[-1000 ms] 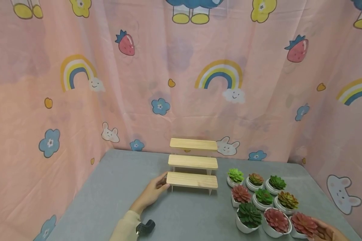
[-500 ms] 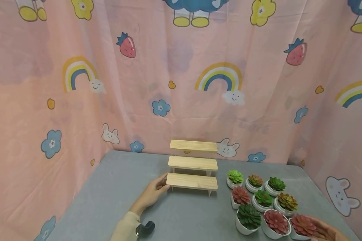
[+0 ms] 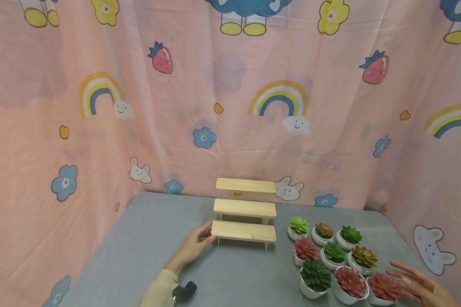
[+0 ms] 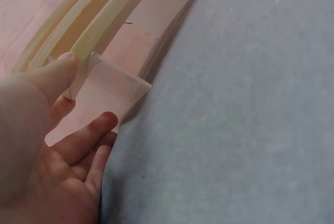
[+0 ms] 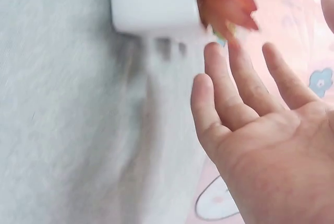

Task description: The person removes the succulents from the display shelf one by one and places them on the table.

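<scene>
A three-tier wooden display stand (image 3: 244,230) with clear side supports stands near the back of the table. At the left end of its lowest board, my left hand (image 3: 192,245) pinches the corner; the left wrist view shows the thumb (image 4: 62,72) on the board and the other fingers beside the clear support (image 4: 107,91). My right hand (image 3: 422,283) is raised at the right, fingers spread and holding nothing. Just left of it sits a red potted succulent (image 3: 384,286). In the right wrist view its white pot (image 5: 154,2) is just past the fingertips.
Several other potted succulents stand close together in rows, among them a dark green one (image 3: 316,275), a red one (image 3: 350,282) and a light green one (image 3: 299,225). Pink patterned cloth (image 3: 230,157) hangs behind the grey table (image 3: 138,256) and at both sides.
My right hand has let go of the front-right red succulent and lifted away from it, its fingers spreading. The left hand has stayed at the stand.
</scene>
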`<state>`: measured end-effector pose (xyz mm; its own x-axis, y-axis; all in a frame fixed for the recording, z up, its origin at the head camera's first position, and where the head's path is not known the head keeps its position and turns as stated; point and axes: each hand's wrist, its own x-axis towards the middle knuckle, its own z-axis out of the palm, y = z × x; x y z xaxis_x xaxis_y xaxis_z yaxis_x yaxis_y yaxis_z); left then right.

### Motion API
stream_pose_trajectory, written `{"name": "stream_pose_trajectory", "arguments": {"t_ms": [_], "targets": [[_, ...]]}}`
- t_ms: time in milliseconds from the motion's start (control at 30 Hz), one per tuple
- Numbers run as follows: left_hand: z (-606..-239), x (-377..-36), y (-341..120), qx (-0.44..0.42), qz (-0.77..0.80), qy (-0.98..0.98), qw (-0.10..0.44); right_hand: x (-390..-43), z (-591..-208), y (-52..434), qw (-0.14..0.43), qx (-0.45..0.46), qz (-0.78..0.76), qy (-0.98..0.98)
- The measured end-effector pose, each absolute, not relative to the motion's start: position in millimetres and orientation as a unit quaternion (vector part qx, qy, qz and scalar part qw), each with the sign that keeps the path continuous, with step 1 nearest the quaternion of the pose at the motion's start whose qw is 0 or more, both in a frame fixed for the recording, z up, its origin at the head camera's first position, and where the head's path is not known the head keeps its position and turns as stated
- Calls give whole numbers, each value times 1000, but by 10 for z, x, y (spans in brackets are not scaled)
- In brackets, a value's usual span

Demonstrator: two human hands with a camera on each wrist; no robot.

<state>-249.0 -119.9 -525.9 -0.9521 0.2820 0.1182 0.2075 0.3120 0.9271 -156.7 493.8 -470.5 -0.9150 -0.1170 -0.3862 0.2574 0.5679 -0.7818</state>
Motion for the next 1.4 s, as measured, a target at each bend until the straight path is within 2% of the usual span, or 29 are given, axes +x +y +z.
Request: {"name": "stream_pose_trajectory", "arguments": {"t_ms": [367, 633, 933, 1400], "targets": [[-5267, -2497, -1203, 148, 565, 811, 34, -1638, -4532, 4794, 167, 3, -446, 879], [-5269, -2493, -1208, 148, 571, 807, 36, -1601, -4400, 4570, 89, 10, -411, 907], [-5268, -2506, -1200, 155, 564, 810, 34, -1635, -4242, 4350, 97, -13, -433, 896], [-5264, -2499, -1200, 153, 569, 807, 34, -1661, -4179, 3930, 52, -32, -474, 878]]}}
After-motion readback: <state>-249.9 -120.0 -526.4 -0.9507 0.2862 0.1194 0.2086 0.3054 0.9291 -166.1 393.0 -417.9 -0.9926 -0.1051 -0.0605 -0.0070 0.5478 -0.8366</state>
